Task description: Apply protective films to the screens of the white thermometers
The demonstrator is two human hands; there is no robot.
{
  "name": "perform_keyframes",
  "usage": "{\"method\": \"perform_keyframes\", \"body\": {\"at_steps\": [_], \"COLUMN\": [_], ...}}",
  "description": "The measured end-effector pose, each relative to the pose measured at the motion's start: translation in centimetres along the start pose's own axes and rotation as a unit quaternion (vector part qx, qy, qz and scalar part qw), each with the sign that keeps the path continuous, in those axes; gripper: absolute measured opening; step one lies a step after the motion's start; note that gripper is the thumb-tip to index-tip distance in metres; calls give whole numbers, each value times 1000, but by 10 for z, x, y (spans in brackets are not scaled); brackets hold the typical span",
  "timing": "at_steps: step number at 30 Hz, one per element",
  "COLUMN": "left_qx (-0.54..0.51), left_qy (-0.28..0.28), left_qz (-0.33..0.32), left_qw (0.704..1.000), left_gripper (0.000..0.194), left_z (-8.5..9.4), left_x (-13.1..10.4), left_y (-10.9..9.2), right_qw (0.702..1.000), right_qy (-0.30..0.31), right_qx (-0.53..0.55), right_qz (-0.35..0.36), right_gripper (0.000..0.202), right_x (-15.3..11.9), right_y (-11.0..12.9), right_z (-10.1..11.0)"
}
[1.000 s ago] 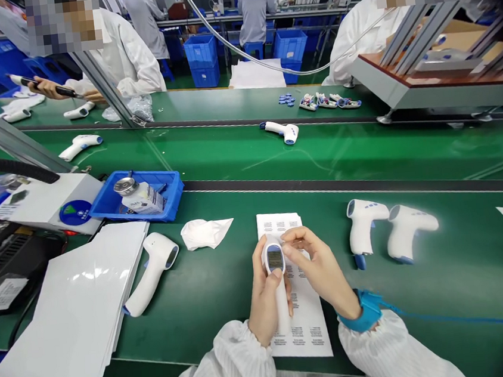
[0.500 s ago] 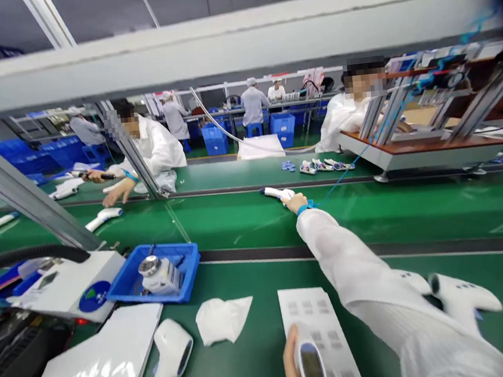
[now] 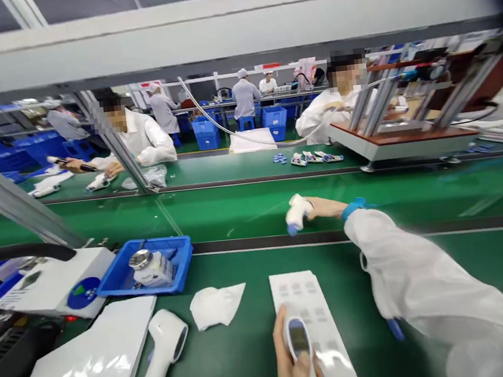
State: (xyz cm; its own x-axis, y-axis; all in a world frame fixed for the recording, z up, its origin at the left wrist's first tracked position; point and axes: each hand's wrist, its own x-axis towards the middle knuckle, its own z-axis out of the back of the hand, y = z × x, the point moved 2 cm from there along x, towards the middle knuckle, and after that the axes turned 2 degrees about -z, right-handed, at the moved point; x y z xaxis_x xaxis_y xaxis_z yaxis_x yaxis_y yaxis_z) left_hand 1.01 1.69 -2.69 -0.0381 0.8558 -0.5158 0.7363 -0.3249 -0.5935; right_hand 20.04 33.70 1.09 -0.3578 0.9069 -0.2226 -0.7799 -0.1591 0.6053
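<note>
My left hand (image 3: 289,367) is closed around a white handheld device (image 3: 298,334) with a small grey screen, its thumb below the screen. Under that device lies a white sheet (image 3: 306,296) with rows of grey squares. Out over the green belt, my right hand (image 3: 325,206) grips a white gun-shaped device (image 3: 297,209) with a blue tip. Another white gun-shaped device (image 3: 162,345) rests on the green table at the left, beside a crumpled white cloth (image 3: 216,306). My right sleeve hides part of something with a blue end.
A blue tray (image 3: 182,267) holds a bottle with a metal cap. To its left are a white box (image 3: 81,275) and a stack of glossy white sheets (image 3: 76,363). Co-workers sit across the belt, near a raised fixture (image 3: 413,146). A metal post slants at the left.
My right hand has drawn back and to the right, lifting the white device off the belt. My left hand still holds its device. The view has shifted slightly.
</note>
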Motion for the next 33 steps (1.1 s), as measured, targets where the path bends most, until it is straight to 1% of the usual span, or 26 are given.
{"method": "perform_keyframes", "body": {"at_steps": [1,3,5,8,11,13,14,15,16,17,18,19,21,22,24,26,29,33], "left_qx": [17,56,88,122,146,151,153,154,155,155,156,155,156,158,167,175,176,172], "left_qy": [11,36,62,88,108,121,123,123,122,119,116,113,113,115,120,125,127,125], "left_qz": [21,41,36,17,2,-18,-25,-30,-31,-31,-30,-30,-33,-33,-29,-27,-28,-27], "left_qw": [1000,997,994,989,983,981,980,980,980,980,981,981,981,980,978,976,976,977], "left_gripper": [101,94,88,84,78,74,72,71,71,71,72,72,73,73,71,69,70,70], "left_z": [-2,-6,-7,-7,-4,-3,-3,-3,-3,-3,-3,-3,-4,-4,-3,-2,-2,-3], "left_x": [-5,-10,-12,-13,-14,-15,-15,-15,-15,-15,-15,-15,-15,-15,-16,-16,-17,-17], "left_y": [-6,-15,-21,-22,-20,-19,-19,-19,-19,-18,-18,-18,-17,-17,-17,-17,-17,-16], "right_qw": [1000,997,994,990,983,976,976,979,985,992,993,990,980,975,966,958,950,948], "right_qy": [28,67,77,49,10,-50,-83,-112,-124,-116,-96,-68,-62,-68,-95,-124,-160,-164], "right_qx": [-13,-44,-80,-134,-182,-210,-203,-173,-119,-40,44,108,180,201,231,251,254,232], "right_qz": [5,2,-6,-11,-11,-16,-11,-1,18,36,49,56,58,59,64,69,89,141], "right_gripper": [48,48,47,53,62,63,59,53,44,33,23,18,17,16,13,12,12,11], "right_x": [-25,-75,-116,-157,-182,-196,-202,-208,-214,-220,-224,-227,-230,-229,-226,-222,-221,-229], "right_y": [-7,-18,-24,-30,-33,-26,-17,-4,12,29,47,65,93,102,112,114,117,128], "right_z": [-2,-10,-22,-37,-41,-42,-43,-47,-53,-61,-71,-83,-105,-115,-129,-136,-137,-137]}}
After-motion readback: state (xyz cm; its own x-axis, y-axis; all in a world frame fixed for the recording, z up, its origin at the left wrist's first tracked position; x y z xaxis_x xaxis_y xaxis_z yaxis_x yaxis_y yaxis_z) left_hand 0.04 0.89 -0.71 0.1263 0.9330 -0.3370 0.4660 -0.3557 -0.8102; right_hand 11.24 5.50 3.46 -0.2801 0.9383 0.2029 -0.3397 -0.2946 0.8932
